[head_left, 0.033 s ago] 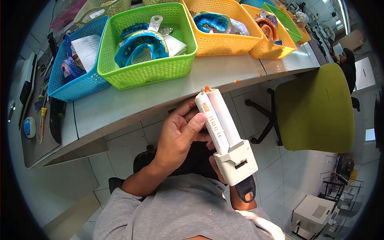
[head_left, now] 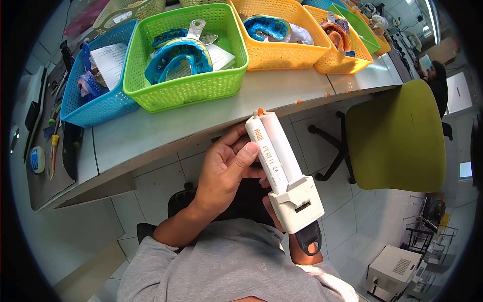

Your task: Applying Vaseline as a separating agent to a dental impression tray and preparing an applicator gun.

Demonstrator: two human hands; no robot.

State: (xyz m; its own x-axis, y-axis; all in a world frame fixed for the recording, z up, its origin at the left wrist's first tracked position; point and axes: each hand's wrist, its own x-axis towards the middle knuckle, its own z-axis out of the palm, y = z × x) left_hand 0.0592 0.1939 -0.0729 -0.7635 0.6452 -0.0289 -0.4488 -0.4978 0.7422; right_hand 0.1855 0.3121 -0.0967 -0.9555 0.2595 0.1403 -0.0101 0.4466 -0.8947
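My left hand [head_left: 224,168] grips a white twin-barrel cartridge [head_left: 276,146] from the left, thumb lying along its side. The cartridge has small orange tips at its far end and sits in a white dispenser gun [head_left: 297,204] with a black handle [head_left: 308,237]. My right hand [head_left: 271,211] is mostly hidden under the gun and holds it by the handle. I hold the gun over my lap, just in front of the table edge [head_left: 151,131].
On the table stand a green basket [head_left: 186,85] with blue-filled impression trays [head_left: 176,58], a blue basket [head_left: 95,108] with papers, and orange baskets [head_left: 287,50] behind. Tools lie at the far left [head_left: 53,146]. A green chair [head_left: 397,136] stands to the right; another person [head_left: 435,75] sits beyond.
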